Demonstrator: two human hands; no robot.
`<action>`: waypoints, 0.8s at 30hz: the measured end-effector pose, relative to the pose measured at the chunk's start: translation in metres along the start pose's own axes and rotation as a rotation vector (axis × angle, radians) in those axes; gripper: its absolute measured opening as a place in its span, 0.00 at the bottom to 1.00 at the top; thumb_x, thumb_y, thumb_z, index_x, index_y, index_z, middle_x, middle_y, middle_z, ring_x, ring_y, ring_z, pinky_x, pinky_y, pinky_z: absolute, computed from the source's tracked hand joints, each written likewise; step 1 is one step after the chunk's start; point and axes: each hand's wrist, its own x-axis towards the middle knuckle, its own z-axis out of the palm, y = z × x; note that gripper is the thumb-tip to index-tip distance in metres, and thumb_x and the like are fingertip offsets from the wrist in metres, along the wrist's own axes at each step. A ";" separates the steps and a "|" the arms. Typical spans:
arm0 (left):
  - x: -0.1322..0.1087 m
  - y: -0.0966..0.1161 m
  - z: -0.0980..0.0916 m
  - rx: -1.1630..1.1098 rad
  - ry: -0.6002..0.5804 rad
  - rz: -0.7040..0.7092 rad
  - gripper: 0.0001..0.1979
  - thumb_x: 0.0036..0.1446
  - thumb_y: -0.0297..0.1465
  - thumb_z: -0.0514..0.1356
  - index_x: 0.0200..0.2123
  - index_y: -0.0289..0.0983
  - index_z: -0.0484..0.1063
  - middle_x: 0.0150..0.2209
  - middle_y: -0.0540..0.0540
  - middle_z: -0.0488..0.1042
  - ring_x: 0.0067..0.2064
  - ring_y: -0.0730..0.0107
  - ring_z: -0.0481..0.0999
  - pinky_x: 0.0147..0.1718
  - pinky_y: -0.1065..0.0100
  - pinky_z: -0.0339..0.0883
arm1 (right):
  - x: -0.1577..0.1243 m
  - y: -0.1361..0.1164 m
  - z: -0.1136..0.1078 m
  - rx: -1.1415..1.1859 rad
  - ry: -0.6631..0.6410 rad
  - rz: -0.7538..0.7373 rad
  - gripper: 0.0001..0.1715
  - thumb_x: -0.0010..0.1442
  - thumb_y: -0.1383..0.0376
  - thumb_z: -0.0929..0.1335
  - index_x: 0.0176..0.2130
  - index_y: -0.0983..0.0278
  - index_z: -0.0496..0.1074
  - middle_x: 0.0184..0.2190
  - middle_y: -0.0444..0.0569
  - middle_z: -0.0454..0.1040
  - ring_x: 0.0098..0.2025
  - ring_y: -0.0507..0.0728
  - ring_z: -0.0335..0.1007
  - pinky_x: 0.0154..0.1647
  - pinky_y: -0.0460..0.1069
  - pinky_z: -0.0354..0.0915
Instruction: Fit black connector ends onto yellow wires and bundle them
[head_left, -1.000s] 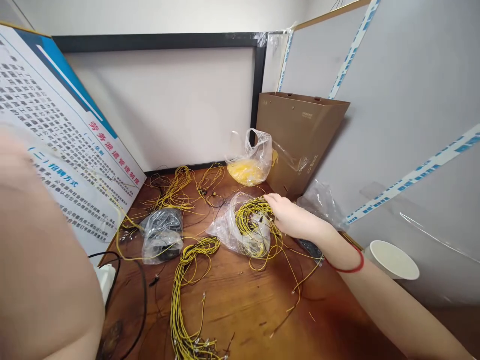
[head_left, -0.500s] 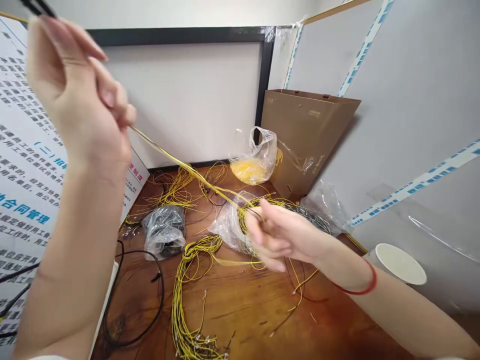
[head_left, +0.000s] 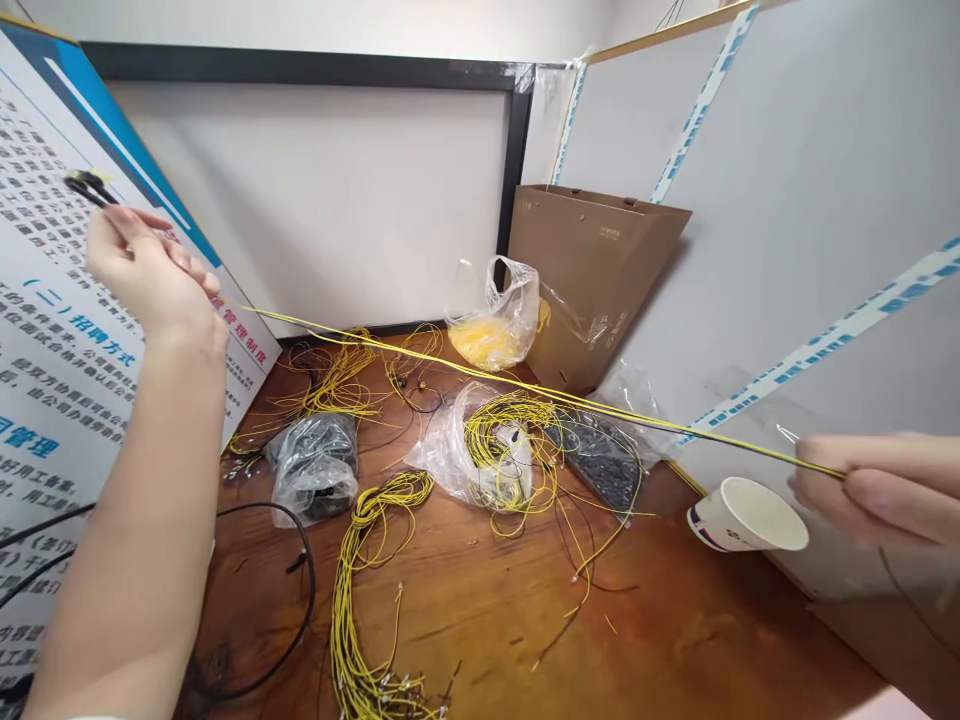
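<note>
My left hand (head_left: 154,265) is raised at the left, fingers closed on a strand of thin yellow and black wires (head_left: 420,358). A black looped piece (head_left: 86,185) sticks out above that hand; I cannot make out its kind. The strand runs taut across the view, sloping down to the right. At the right edge my right hand (head_left: 874,490) pinches it between thumb and fingers. Below it, a coil of yellow wires (head_left: 499,425) lies in and over a clear plastic bag (head_left: 450,455). A long bundle of yellow wires (head_left: 345,590) lies on the table at the front.
A paper cup (head_left: 724,520) stands tilted-looking near the right panel. Brown paper bag (head_left: 592,270) and a clear bag with yellow contents (head_left: 487,340) are at the back. A grey plastic bag (head_left: 315,460), more yellow wires (head_left: 345,380) and a black cable (head_left: 311,610) lie leftward.
My right hand has moved from the middle to the far right along the wires, which are now stretched long. My left hand has shifted lower and farther away.
</note>
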 end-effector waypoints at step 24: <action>-0.191 -0.054 0.067 0.067 -1.295 -0.335 0.15 0.65 0.31 0.50 0.26 0.37 0.67 0.23 0.50 0.72 0.26 0.72 0.69 0.29 0.70 0.63 | 0.117 0.057 0.158 -0.476 0.009 0.290 0.06 0.62 0.65 0.67 0.36 0.67 0.73 0.33 0.57 0.78 0.36 0.62 0.75 0.34 0.49 0.60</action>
